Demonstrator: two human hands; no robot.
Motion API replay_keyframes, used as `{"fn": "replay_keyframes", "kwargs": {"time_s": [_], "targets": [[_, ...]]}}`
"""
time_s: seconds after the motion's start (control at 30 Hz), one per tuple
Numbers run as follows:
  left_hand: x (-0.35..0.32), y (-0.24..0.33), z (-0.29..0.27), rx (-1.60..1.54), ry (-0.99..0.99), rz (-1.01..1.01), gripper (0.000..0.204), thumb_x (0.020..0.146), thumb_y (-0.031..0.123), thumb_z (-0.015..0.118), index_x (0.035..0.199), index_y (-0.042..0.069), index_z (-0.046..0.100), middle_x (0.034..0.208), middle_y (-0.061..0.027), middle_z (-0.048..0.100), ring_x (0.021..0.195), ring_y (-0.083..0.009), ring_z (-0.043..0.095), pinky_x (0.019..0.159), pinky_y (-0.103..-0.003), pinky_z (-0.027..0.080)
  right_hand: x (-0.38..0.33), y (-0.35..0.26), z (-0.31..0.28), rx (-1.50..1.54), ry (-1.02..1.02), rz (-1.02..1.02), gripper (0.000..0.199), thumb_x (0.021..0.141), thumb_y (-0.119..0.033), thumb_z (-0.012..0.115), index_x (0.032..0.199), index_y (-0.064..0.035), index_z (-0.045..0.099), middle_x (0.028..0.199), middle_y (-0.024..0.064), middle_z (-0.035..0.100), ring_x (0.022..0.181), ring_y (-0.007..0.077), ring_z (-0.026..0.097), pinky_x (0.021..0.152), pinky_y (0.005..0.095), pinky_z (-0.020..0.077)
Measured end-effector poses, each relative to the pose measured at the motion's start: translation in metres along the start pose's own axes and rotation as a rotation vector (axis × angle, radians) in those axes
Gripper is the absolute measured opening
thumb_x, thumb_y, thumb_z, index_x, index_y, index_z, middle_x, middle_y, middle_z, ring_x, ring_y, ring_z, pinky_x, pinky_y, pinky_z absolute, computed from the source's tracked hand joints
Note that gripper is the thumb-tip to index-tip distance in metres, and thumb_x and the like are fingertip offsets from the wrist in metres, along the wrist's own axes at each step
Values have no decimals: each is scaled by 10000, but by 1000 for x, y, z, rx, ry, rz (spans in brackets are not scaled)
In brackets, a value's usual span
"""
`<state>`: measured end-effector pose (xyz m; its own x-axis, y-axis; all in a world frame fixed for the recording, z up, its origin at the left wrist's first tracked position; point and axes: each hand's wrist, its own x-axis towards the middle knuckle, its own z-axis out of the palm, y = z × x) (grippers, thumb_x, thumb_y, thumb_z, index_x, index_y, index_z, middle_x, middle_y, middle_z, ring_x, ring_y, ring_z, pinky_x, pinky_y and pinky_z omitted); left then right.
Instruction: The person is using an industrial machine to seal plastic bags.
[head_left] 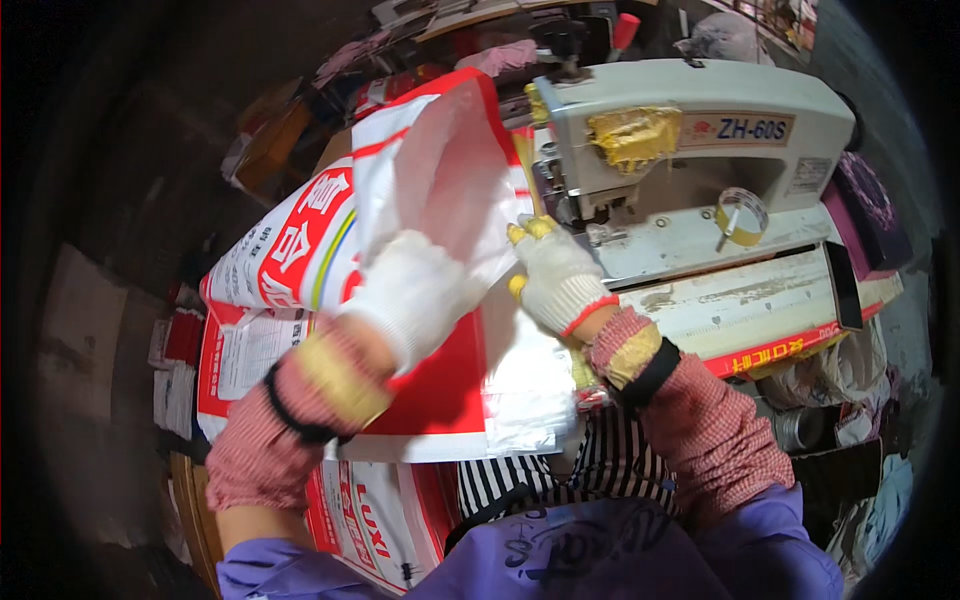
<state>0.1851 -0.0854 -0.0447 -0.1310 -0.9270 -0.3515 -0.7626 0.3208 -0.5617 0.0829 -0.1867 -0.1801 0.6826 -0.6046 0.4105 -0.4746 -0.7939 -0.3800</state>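
Red-and-white printed woven plastic sack (pixel 300 250) lies flat on the bench, long axis running roughly 8 o'clock to 2 o'clock, its open mouth end raised toward the grey-white industrial sewing machine (pixel 700 130) at about 2 o'clock from the hands.

Left hand (pixel 415 290), in a white knit glove, sits at centre frame with its fingers closed around the translucent pinkish-white inner liner film (pixel 450 160), which stands up out of the sack mouth toward 12 o'clock. Grip reads as a loose pinch or bunch on the film; fingertips are hidden behind the glove back, so exact closure is a guess.

Right hand (pixel 560 275), in a white knit glove with yellow fingertips and a red cuff, is just at 3 o'clock of the left hand, fingers curled down onto the sack edge beside the liner. It looks clamped on the sack's top hem, pressing it toward the machine bed.

Right hand is the nearer one to the needle area (pixel 565 200), which lies at about 12 o'clock from it, close. Left hand is farther, at roughly 9 o'clock of the needle.

More printed sacks (pixel 360 520) are stacked below at 6 o'clock. Roll of yellow tape (pixel 742 215) rests on the machine bed, well apart at 3 o'clock.
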Motion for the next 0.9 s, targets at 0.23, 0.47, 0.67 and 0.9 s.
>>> {"fn": "replay_keyframes", "kwargs": {"time_s": [0.23,0.47,0.67,0.9], "targets": [[-178,-26,3,73,1099,-517,328,715,-27,622,1030,37,554,1191,-113,473,1099,-290,450,896,-376,393,37,-64,42,-307,187,-278,277,739,-155,465,947,-19,586,1029,196,565,1063,311,476,940,415,297],[-266,39,173,-1897,1309,-1110,395,892,249,461,1227,54,389,1149,-59,467,982,-135,488,871,-243,387,-33,-213,-16,889,-972,-295,475,768,-481,526,667,-28,624,592,181,584,579,318,593,543,381,467],[-336,181,243,-1994,1252,-1010,362,899,252,397,1148,-4,457,1061,-73,547,903,-152,547,762,-272,461,-91,-176,-64,787,-405,-957,451,756,-242,591,1149,-44,489,976,132,582,867,276,571,714,349,467],[-324,127,296,-2454,1291,-1205,282,872,194,448,1031,-25,528,917,-108,592,794,-185,587,705,-296,487,-28,-157,-112,271,-905,-299,406,748,-299,593,1069,-52,567,978,116,608,868,234,598,723,343,476]]}}
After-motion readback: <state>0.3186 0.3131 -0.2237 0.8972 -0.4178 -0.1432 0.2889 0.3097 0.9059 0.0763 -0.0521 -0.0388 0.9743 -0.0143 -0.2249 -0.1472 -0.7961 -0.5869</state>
